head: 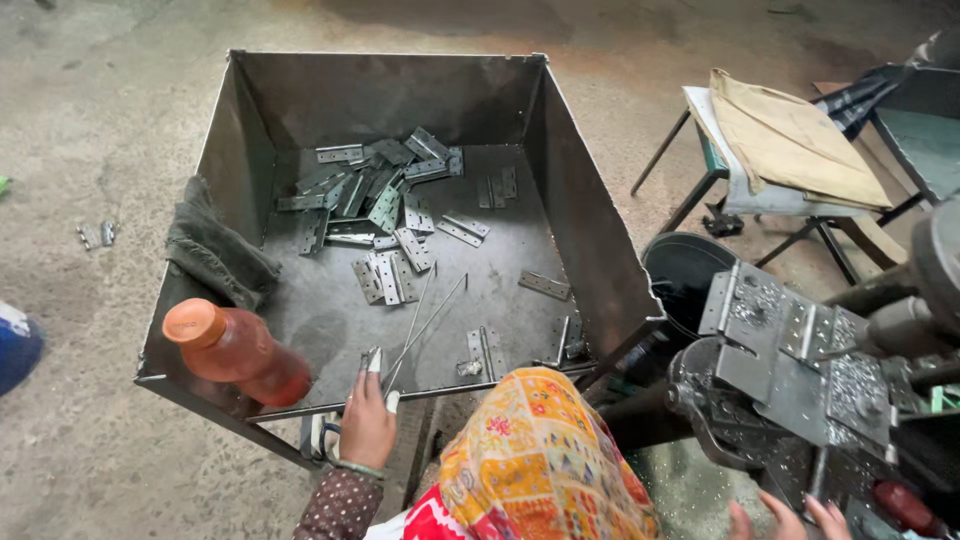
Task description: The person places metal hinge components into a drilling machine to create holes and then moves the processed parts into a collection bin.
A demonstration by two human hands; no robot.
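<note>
My left hand pinches a small metal hinge at the steel bin's front edge; my right hand rests open by the press machine.

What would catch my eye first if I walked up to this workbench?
Probably the big metal bin at centre, scattered with flat metal hinges. An orange bottle sits at its near left corner, beside the left hand, which holds thin rods. The right hand rests below a grey machine.
</note>
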